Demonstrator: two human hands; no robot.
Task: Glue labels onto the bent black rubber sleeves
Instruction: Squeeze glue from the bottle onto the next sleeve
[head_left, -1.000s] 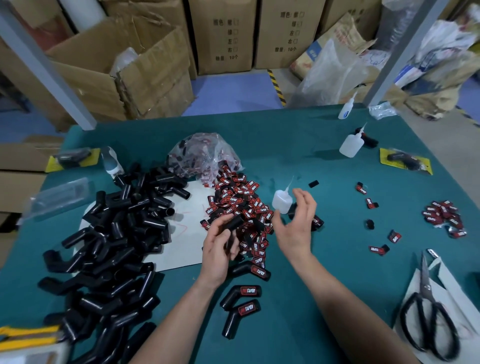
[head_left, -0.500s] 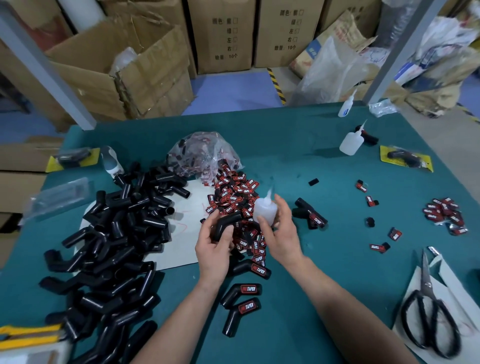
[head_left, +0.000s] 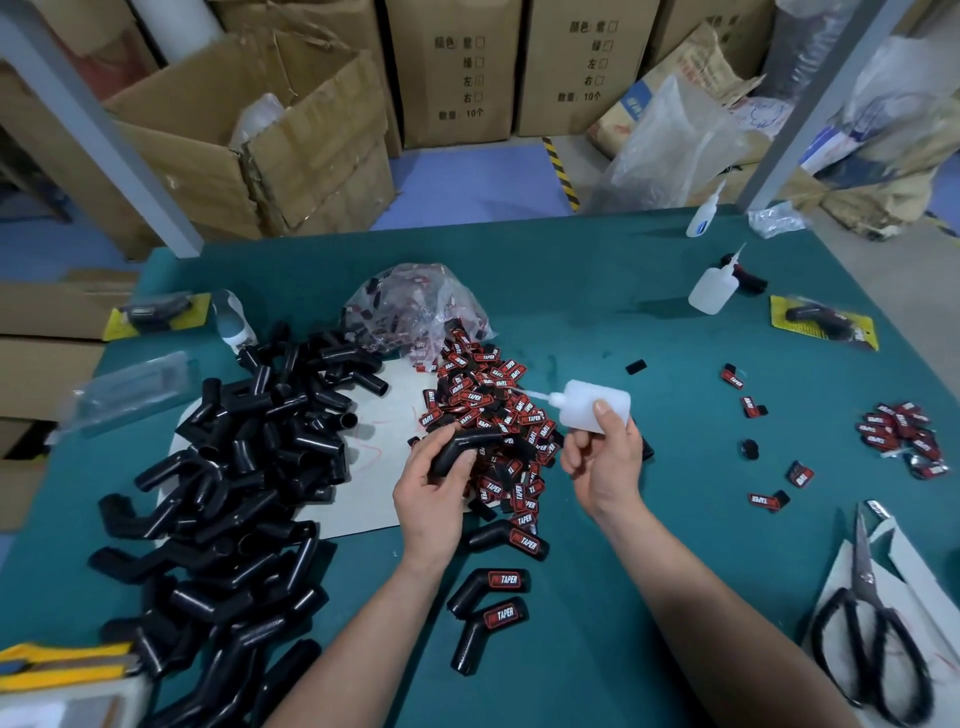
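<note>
Over labels — left hand cradles sleeve.

The word "TAPER" in white on red stands on the labels glued to three finished sleeves lying on the bench: one at the near edge of the label heap, one below it, and one nearest the camera. The same word reads on many loose labels in the central heap and on scattered ones to the right — some upside down or sideways. The cardboard boxes behind the bench carry printed Chinese characters with tick boxes, and a bottom line ending in "10个" — the second box bears the same print.
</note>
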